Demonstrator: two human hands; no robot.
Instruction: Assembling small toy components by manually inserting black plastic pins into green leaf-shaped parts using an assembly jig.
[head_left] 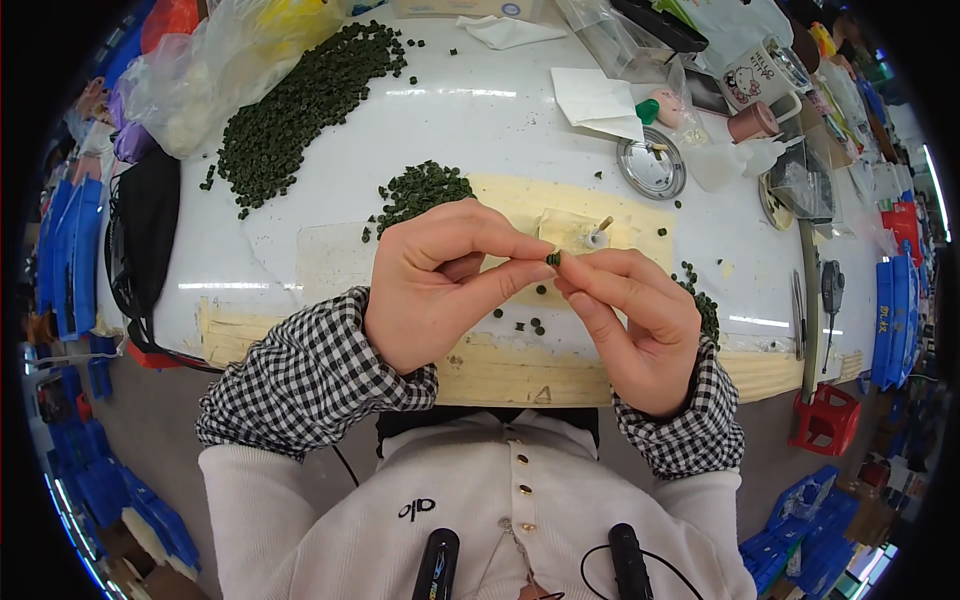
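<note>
My left hand point(425, 285) and my right hand point(640, 325) meet over the table, both closed in a pinch. Between their fingertips is a tiny dark green ribbed part point(553, 259). Just behind the fingers a small block with a white holder point(596, 238) and a thin wooden stick point(604, 224) stands on yellowish tape. A small heap of similar green parts point(425, 188) lies beyond my left hand. Several loose ones point(537, 325) are scattered below the fingertips, and another group point(705, 300) is partly hidden by my right hand.
A large pile of green parts point(300, 115) spreads at the far left beside a clear plastic bag point(215, 75). At the far right are a round metal dish point(651, 165), a paper napkin point(597, 103) and a white mug point(757, 78). Tweezers point(798, 315) lie near the right edge.
</note>
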